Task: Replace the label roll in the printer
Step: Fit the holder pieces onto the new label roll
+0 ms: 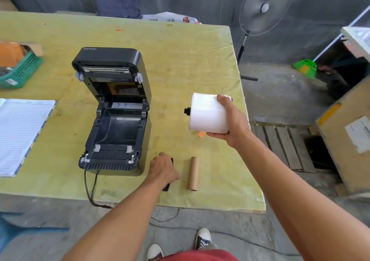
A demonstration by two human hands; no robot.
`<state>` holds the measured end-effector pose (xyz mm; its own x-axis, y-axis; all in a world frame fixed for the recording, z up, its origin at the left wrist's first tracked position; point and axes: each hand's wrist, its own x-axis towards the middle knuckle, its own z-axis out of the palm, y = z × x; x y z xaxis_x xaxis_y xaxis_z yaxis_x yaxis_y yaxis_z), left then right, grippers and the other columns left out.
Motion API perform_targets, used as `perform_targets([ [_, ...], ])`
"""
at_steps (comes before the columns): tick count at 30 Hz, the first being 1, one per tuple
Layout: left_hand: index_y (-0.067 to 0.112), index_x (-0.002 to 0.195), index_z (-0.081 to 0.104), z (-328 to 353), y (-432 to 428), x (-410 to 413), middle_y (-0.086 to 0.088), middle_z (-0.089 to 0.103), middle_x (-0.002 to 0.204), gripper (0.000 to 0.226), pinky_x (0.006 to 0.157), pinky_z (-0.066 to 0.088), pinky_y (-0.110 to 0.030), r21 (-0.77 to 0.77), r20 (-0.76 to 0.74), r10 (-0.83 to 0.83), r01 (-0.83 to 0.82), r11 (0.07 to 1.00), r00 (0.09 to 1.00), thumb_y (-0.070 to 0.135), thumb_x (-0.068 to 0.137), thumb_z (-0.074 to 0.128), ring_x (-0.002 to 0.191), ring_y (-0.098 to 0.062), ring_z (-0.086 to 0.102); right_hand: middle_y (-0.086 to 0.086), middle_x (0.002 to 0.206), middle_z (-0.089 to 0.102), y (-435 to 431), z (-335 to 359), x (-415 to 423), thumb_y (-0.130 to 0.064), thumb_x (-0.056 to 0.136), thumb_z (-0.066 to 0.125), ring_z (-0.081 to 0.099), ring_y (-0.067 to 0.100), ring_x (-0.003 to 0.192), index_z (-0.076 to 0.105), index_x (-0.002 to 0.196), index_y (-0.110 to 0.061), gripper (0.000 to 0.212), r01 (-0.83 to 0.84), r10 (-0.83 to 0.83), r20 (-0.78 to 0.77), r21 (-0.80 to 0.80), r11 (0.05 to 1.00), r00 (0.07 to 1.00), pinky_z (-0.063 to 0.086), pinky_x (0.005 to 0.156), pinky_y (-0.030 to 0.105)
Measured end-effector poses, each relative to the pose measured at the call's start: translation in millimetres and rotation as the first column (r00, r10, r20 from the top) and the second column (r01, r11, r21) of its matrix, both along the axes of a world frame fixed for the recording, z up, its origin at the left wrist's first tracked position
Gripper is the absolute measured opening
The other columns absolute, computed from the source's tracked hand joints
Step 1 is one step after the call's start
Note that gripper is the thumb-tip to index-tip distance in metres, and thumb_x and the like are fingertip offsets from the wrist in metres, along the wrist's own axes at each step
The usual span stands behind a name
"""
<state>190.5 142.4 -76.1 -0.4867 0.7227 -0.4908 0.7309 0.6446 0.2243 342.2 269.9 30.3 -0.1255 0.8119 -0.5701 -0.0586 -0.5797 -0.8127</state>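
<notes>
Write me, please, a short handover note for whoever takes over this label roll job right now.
Right hand holds the new label roll, black spindle through it, above the table right of the printer.
Left hand lies on a black part by the printer's front; grip hidden.
Done: lid open, bay empty, old cardboard core out on the table.
Left: seat roll, feed labels, shut lid.

Black part point(166, 186) mostly under left hand point(163, 169), notebook point(20, 130) cropped left
</notes>
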Motion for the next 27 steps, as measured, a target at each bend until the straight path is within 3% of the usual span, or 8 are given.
perform_targets([
  [4, 0.007, 0.085, 0.060, 7, 3, 0, -0.010, 0.064, 0.089, 0.011, 0.051, 0.041, -0.027, 0.141, -0.001, 0.081, -0.080, 0.987, 0.997, -0.001, 0.081, 0.053, 0.083, -0.030, 0.063, 0.008, 0.113, 0.067, -3, 2, 4, -0.054, 0.070, 0.077, 0.072, 0.031, 0.090, 0.060, 0.121, -0.015, 0.066, -0.014, 0.014, 0.006, 0.021, 1.000, 1.000, 0.061, 0.058, 0.045],
  [8, 0.010, 0.074, 0.062, 38, 24, -17, -0.008, 0.062, 0.078, 0.025, 0.043, 0.039, -0.023, 0.324, 0.235, 0.325, -0.389, 0.863, 0.916, 0.018, 0.097, 0.057, 0.059, -0.021, 0.054, 0.008, 0.113, 0.067, -7, 6, 9, -0.055, 0.071, 0.076, 0.072, 0.031, 0.089, 0.059, 0.121, -0.015, 0.067, 0.002, -0.003, 0.016, 0.045, 0.999, 1.000, 0.062, 0.059, 0.046],
  [10, 0.016, 0.089, 0.075, 60, 39, -23, -0.006, 0.069, 0.085, 0.013, 0.047, 0.041, -0.019, 0.445, 0.379, 0.312, -0.467, 0.764, 0.871, 0.013, 0.093, 0.063, 0.059, -0.014, 0.057, 0.008, 0.113, 0.066, -11, 8, 10, -0.055, 0.071, 0.077, 0.071, 0.031, 0.090, 0.057, 0.122, -0.015, 0.067, 0.011, -0.012, 0.018, 0.050, 0.999, 1.000, 0.062, 0.060, 0.046],
  [12, 0.015, 0.109, 0.075, 82, 51, -23, -0.002, 0.074, 0.096, 0.021, 0.051, 0.041, -0.015, 0.528, 0.519, 0.246, -0.533, 0.661, 0.819, 0.011, 0.090, 0.067, 0.070, -0.011, 0.062, 0.008, 0.113, 0.066, -15, 10, 9, -0.055, 0.071, 0.077, 0.070, 0.031, 0.091, 0.056, 0.123, -0.015, 0.068, 0.023, -0.024, 0.019, 0.055, 0.998, 1.000, 0.062, 0.059, 0.046],
  [14, 0.015, 0.107, 0.076, 99, 59, -20, 0.007, 0.073, 0.088, 0.021, 0.063, 0.052, -0.018, 0.573, 0.607, 0.148, -0.558, 0.600, 0.781, 0.011, 0.089, 0.067, 0.079, -0.011, 0.068, 0.008, 0.113, 0.066, -20, 13, 6, -0.054, 0.072, 0.076, 0.070, 0.030, 0.090, 0.056, 0.122, -0.015, 0.067, 0.036, -0.037, 0.016, 0.067, 0.997, 0.999, 0.062, 0.059, 0.045],
  [17, 0.024, 0.089, 0.078, 109, 64, -18, 0.014, 0.073, 0.079, 0.017, 0.084, 0.059, -0.038, 0.591, 0.658, 0.037, -0.547, 0.593, 0.752, 0.013, 0.088, 0.066, 0.088, -0.016, 0.072, 0.008, 0.112, 0.067, -27, 20, 2, -0.055, 0.072, 0.076, 0.071, 0.030, 0.089, 0.058, 0.121, -0.016, 0.065, 0.054, -0.055, 0.006, 0.079, 0.995, 0.998, 0.061, 0.057, 0.043],
  [21, 0.029, 0.090, 0.078, 113, 59, -19, 0.010, 0.076, 0.085, 0.025, 0.082, 0.060, -0.045, 0.597, 0.686, -0.096, -0.482, 0.642, 0.722, 0.012, 0.088, 0.060, 0.081, -0.017, 0.071, 0.007, 0.111, 0.068, -36, 25, 0, -0.055, 0.072, 0.076, 0.072, 0.029, 0.088, 0.059, 0.122, -0.017, 0.066, 0.088, -0.089, 0.005, 0.103, 0.991, 0.996, 0.061, 0.057, 0.043],
  [27, 0.013, 0.109, 0.076, 113, 40, -20, 0.001, 0.076, 0.105, 0.034, 0.087, 0.059, -0.039, 0.578, 0.754, -0.209, -0.477, 0.662, 0.623, -0.001, 0.090, 0.052, 0.097, -0.016, 0.072, 0.007, 0.107, 0.071, -54, 27, -4, -0.056, 0.071, 0.075, 0.073, 0.029, 0.085, 0.062, 0.116, -0.018, 0.060, 0.119, -0.122, 0.016, 0.124, 0.985, 0.992, 0.062, 0.061, 0.044],
])
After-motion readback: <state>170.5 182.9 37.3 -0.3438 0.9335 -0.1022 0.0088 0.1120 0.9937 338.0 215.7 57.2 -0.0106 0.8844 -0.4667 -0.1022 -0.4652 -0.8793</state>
